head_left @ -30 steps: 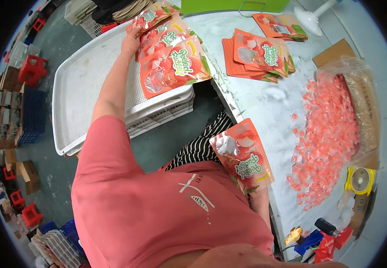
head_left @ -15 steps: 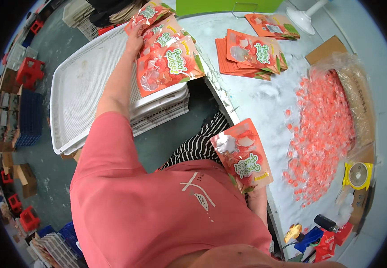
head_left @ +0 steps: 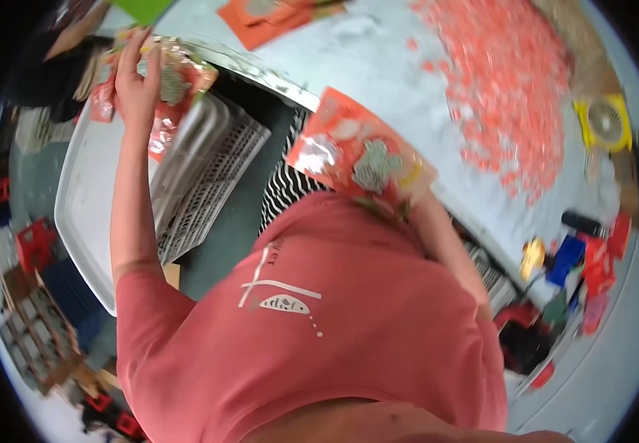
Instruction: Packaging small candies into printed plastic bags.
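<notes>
Left hand (head_left: 136, 87) splayed at ten o'clock; right hand (head_left: 418, 201) grips a pouch (head_left: 364, 155).
Brushing could slide overlapping pouches (head_left: 175, 87) off the tray (head_left: 92, 192).

blurred lettering (head_left: 373, 168) on pouch (head_left: 350, 153) and shirt (head_left: 327, 325)

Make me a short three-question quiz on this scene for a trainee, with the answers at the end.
1. True or false: the right hand is holding up a pouch.
2. Which sits to the right of the pink pile?
a) a red stool
b) a green box
c) a yellow device
3. Fill in the blank: the left hand is at the other pouches, by the far end of a ____ tray.

Key: 1. True. 2. c. 3. white.
</notes>
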{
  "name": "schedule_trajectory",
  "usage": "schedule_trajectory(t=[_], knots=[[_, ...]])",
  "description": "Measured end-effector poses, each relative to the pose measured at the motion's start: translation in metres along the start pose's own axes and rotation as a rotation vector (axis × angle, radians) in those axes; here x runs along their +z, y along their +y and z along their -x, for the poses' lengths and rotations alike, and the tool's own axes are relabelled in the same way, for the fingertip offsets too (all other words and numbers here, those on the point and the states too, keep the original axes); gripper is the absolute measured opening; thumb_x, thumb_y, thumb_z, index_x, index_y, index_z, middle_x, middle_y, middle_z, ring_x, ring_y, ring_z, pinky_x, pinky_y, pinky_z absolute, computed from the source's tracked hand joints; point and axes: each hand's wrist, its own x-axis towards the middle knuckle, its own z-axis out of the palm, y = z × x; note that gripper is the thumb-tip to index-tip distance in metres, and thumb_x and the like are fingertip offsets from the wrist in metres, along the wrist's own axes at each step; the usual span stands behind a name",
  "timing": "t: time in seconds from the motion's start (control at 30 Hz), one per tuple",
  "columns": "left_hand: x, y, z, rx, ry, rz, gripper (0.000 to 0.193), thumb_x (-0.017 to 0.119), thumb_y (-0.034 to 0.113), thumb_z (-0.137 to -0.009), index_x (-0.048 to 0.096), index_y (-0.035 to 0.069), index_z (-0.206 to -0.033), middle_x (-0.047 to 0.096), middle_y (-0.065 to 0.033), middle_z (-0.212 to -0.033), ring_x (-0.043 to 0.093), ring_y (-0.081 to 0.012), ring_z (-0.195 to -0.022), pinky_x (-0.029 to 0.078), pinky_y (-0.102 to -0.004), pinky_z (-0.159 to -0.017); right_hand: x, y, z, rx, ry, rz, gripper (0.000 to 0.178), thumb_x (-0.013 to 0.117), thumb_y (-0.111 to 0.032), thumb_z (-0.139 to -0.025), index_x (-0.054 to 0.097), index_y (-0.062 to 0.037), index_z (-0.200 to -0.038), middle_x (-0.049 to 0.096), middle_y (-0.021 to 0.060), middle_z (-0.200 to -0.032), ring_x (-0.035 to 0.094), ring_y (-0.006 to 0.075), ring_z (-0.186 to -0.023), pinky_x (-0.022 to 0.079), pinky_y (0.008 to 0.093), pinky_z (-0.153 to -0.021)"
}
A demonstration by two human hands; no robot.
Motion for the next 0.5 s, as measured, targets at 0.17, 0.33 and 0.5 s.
schedule_trajectory(t=[0.17, 0.33, 0.5], knots=[[0.045, 0.216, 0.054, 0.536, -0.695, 0.303, 0.055, 0.076, 0.021, -0.08, 0.059, 0.005, -0.13, 0.056, -0.0159, -0.138, 0.052, -0.035, -0.128, 0.041, -0.047, -0.106, 0.013, 0.026, 0.012, 0.385, 0.043, -0.906, 0.058, 0.077, -0.022, -0.082, 0.053, -0.0095, -0.134, 0.063, 0.0049, -0.125, 0.063, 0.0192, -0.11, 0.052, 0.0369, -0.094], [0.088, 0.261, 0.094, 0.658, -0.834, 0.311, 0.066, 0.075, 0.035, -0.08, 0.054, 0.006, -0.136, 0.056, -0.0136, -0.137, 0.052, -0.0367, -0.127, 0.038, -0.0504, -0.108, 0.003, 0.029, 0.036, -0.553, 0.299, 0.297, 0.04, 0.075, -0.03, -0.086, 0.064, -0.0073, -0.116, 0.067, 0.0075, -0.11, 0.064, 0.0202, -0.098, 0.052, 0.0325, -0.083], [0.098, 0.255, 0.113, 0.469, -0.904, 0.491, 0.052, 0.075, 0.026, -0.081, 0.058, 0.005, -0.126, 0.061, -0.0129, -0.125, 0.057, -0.0328, -0.116, 0.043, -0.046, -0.099, 0.005, 0.042, 0.065, -0.123, 0.046, -0.089, 0.044, 0.077, -0.034, -0.084, 0.061, -0.0074, -0.116, 0.062, 0.0098, -0.117, 0.056, 0.0206, -0.108, 0.047, 0.0336, -0.085]])
